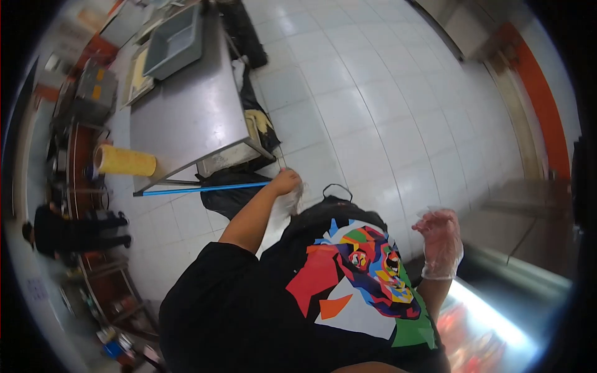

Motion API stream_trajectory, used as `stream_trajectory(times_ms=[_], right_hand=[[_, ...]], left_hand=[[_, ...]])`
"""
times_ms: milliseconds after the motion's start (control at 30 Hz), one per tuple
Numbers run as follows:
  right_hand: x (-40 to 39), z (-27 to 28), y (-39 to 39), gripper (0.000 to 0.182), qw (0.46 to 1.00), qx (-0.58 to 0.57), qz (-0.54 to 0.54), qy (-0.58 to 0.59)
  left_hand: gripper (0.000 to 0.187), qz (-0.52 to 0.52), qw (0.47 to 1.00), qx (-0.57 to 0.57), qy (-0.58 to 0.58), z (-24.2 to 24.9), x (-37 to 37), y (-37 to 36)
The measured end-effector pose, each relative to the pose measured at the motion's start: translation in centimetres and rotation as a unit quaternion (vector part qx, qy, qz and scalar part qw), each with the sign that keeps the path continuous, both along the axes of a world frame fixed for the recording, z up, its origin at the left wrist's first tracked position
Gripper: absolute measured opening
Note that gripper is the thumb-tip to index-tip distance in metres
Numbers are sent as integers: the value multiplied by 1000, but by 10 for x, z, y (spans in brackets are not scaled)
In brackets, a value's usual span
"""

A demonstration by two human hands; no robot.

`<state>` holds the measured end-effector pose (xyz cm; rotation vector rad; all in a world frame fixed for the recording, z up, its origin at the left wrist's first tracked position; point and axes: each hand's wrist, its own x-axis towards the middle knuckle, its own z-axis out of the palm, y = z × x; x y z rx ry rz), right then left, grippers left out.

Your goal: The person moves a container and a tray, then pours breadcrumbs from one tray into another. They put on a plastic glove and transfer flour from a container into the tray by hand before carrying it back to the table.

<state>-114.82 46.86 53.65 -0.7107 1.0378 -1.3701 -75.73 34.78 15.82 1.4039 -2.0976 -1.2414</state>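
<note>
gripping a blue pole (205, 188) near 1 visible end, in the curled fingers of the left hand (286, 181); long axis stretching out leftward, near the steel table (193, 112). holding the clear-gloved right hand (441, 241) well apart (left clearly nearer), loosely bent, with nothing visible inside.
</note>
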Motion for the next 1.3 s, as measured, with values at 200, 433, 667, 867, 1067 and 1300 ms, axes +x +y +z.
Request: stream_trajectory(times_ms=[200, 433, 667, 867, 1067, 1300], right_hand=[[-57, -3, -178, 42, 988, -23, 155, -8], [-70, -1, -332, 35, 944, 8, 330, -24], [5, -15, -458, 34, 896, 34, 443, -17], [151, -42, -550, 35, 836, 38, 547, -34], [250, -27, -623, 37, 819, -56, 569, 45], [361, -77, -747, 45, 811, 204, 539, -103]], left_hand=[[46, 201, 966, 150, 64, 172, -84, -130], [48, 425, 887, 148, -109, 75, -59, -39], [22, 718, 545, 127, 414, 108, -48, -30], [20, 734, 509, -46, 447, 98, 64, -151], [5, 737, 526, -25, 423, 140, 182, -248], [21, 759, 540, -28, 363, 195, 296, -352]])
